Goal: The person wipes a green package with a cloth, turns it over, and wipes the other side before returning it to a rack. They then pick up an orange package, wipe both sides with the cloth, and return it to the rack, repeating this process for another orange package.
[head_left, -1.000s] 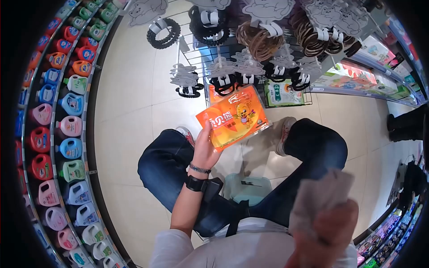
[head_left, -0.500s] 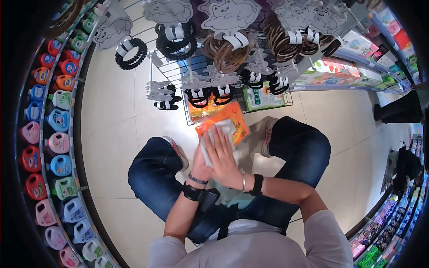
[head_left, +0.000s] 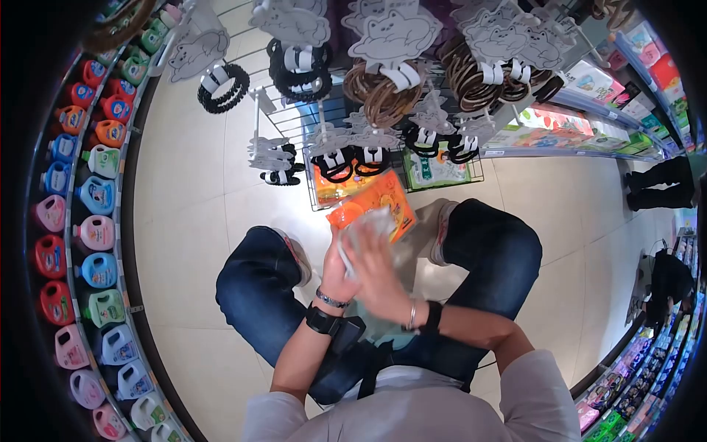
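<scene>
An orange packet point(head_left: 394, 197) with printed fruit pictures is held out in front of my knees by my left hand point(head_left: 336, 271), whose fingers are mostly hidden behind it. My right hand point(head_left: 377, 271) lies over the packet's near part, pressing a whitish-grey cloth point(head_left: 374, 221) against it. Motion smears the right fingers and the cloth. Just beyond, a wire rack point(head_left: 308, 193) holds another orange packet point(head_left: 331, 190) at its bottom and a green packet point(head_left: 440, 173) to the right.
Black hair ties point(head_left: 298, 74) and brown hair ties point(head_left: 383, 96) hang on cards above the packets. Detergent bottles point(head_left: 97, 195) line the left shelf. Boxed goods point(head_left: 552, 125) fill the right shelves. A person's dark-trousered legs point(head_left: 659, 184) stand at the far right.
My right hand and the cloth have shifted slightly right over the packet and are more blurred. More of the orange packet's front shows. The person at far right has moved their legs.
</scene>
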`<state>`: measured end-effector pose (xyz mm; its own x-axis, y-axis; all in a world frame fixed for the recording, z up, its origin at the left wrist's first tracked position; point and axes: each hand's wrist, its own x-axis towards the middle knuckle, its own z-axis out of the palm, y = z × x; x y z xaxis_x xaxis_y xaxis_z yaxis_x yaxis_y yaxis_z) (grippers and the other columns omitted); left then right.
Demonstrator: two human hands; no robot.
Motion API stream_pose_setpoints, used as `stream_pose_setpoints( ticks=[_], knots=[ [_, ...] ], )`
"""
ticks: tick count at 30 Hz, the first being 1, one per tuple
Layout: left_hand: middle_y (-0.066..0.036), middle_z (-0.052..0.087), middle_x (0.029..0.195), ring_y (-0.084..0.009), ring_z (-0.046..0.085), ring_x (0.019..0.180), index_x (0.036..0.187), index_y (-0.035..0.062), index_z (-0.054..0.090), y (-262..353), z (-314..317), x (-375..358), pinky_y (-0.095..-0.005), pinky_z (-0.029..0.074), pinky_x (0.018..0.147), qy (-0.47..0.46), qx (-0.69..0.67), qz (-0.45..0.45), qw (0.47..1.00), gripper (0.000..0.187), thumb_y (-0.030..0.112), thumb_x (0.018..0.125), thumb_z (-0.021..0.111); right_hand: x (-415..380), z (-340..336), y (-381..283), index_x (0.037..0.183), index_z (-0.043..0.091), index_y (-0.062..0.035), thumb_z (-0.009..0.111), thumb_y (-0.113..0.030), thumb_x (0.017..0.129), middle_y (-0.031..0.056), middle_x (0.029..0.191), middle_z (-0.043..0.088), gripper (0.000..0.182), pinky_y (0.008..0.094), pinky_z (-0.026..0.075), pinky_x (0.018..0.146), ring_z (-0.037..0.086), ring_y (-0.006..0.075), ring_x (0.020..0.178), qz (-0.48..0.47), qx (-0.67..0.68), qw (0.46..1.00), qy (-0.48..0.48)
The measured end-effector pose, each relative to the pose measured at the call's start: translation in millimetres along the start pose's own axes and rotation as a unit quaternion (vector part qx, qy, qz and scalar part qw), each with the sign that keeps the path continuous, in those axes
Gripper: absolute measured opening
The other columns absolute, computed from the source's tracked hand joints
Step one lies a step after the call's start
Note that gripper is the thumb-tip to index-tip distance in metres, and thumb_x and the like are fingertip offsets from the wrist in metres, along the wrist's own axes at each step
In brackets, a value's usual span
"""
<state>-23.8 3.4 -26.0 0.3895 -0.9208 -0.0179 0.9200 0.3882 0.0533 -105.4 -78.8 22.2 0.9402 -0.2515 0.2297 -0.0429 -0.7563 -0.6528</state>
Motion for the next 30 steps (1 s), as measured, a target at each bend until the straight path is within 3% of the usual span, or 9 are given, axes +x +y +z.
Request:
stream_pose_setpoints(
  ticks=[3, 5, 10, 13, 15, 19, 23, 25, 30],
  knots=[
    [-0.005, 0.042, 0.131, -0.0228, 0.041, 0.120, 0.130, 0.0183, 0.038, 4, -2, 4, -0.0402, 0.031, 0.101, -0.104, -0.094, -0.082, 0.987, 0.048, 0.046, 0.091, 0.036, -7, -3, -10, 0.139, 0.023, -0.0118, 0.050, -0.030, 0.083, 0.0177, 0.145, 0.011, 0.064, 0.0550, 0.008, 0.103, 0.009, 0.0360, 0.134, -0.016, 0.095, 0.993, -0.066],
    [-0.006, 0.041, 0.132, -0.0240, 0.040, 0.121, 0.132, 0.0169, 0.036, -3, 37, 4, -0.0416, 0.030, 0.101, 0.152, 0.101, 0.015, 0.983, 0.050, 0.047, 0.091, 0.035, 13, -19, 6, 0.139, 0.023, -0.0110, 0.053, -0.030, 0.080, 0.0186, 0.144, 0.013, 0.068, 0.0553, 0.008, 0.103, 0.010, 0.0357, 0.134, -0.051, -0.066, 0.995, -0.063],
    [-0.010, 0.034, 0.136, -0.0274, 0.035, 0.124, 0.135, 0.0095, 0.027, 2, 39, 5, -0.0438, 0.028, 0.103, 0.024, 0.064, 0.033, 0.997, 0.056, 0.046, 0.092, 0.029, 46, -69, 40, 0.136, 0.022, -0.0010, 0.053, -0.025, 0.084, 0.0218, 0.142, 0.016, 0.065, 0.0475, 0.016, 0.104, 0.017, 0.0330, 0.133, 0.048, -0.163, 0.983, 0.075],
    [-0.011, 0.038, 0.133, -0.0281, 0.039, 0.121, 0.133, 0.0083, 0.029, 9, 38, 5, -0.0446, 0.032, 0.101, 0.075, 0.103, 0.058, 0.990, 0.055, 0.045, 0.093, 0.029, 46, -91, 60, 0.135, 0.024, 0.0013, 0.052, -0.023, 0.087, 0.0194, 0.139, 0.026, 0.061, 0.0351, 0.023, 0.103, 0.026, 0.0256, 0.130, 0.095, 0.291, 0.951, 0.036],
    [-0.012, 0.042, 0.130, -0.0278, 0.043, 0.118, 0.132, 0.0074, 0.032, 14, 34, 6, -0.0440, 0.036, 0.098, 0.115, 0.115, 0.086, 0.983, 0.053, 0.044, 0.093, 0.030, 44, -101, 63, 0.136, 0.020, 0.0028, 0.054, -0.022, 0.088, 0.0151, 0.135, 0.032, 0.064, 0.0273, 0.027, 0.101, 0.031, 0.0172, 0.124, 0.213, 0.556, 0.801, -0.057],
    [-0.009, 0.043, 0.129, -0.0262, 0.045, 0.116, 0.132, 0.0092, 0.032, 12, 37, 12, -0.0432, 0.038, 0.097, 0.170, 0.149, 0.121, 0.967, 0.051, 0.042, 0.094, 0.030, 42, -106, 63, 0.115, 0.048, 0.0042, 0.059, -0.017, 0.085, 0.0066, 0.105, 0.058, 0.039, 0.0265, 0.041, 0.084, 0.052, 0.0123, 0.096, 0.202, 0.452, 0.865, -0.086],
    [-0.008, 0.022, 0.143, -0.0253, 0.028, 0.129, 0.141, 0.0173, 0.011, 7, 41, 26, -0.0428, 0.028, 0.101, 0.181, 0.423, 0.192, 0.867, 0.059, 0.044, 0.093, 0.032, 47, -131, 41, 0.102, 0.054, 0.0031, 0.060, -0.003, 0.073, 0.0150, 0.090, 0.061, 0.030, 0.0304, 0.045, 0.070, 0.060, 0.0281, 0.082, 0.229, 0.162, 0.957, 0.068],
    [-0.006, 0.012, 0.146, -0.0249, 0.020, 0.132, 0.142, 0.0201, 0.006, 4, 41, 28, -0.0438, 0.022, 0.102, 0.170, 0.439, 0.194, 0.860, 0.067, 0.051, 0.090, 0.034, 35, -111, 54, 0.101, 0.055, 0.0011, 0.058, 0.000, 0.064, 0.0196, 0.086, 0.059, 0.037, 0.0329, 0.047, 0.067, 0.057, 0.0351, 0.080, 0.077, 0.025, 0.984, 0.159],
    [-0.014, 0.027, 0.139, -0.0314, 0.035, 0.123, 0.141, 0.0157, 0.014, -6, 12, 7, -0.0535, 0.028, 0.098, 0.099, 0.184, 0.024, 0.978, 0.087, 0.073, 0.077, 0.029, 10, -49, 10, 0.105, 0.055, -0.0042, 0.056, -0.008, 0.070, 0.0128, 0.093, 0.058, 0.036, 0.0363, 0.048, 0.069, 0.057, 0.0266, 0.087, -0.149, -0.008, 0.988, 0.033]
  ],
)
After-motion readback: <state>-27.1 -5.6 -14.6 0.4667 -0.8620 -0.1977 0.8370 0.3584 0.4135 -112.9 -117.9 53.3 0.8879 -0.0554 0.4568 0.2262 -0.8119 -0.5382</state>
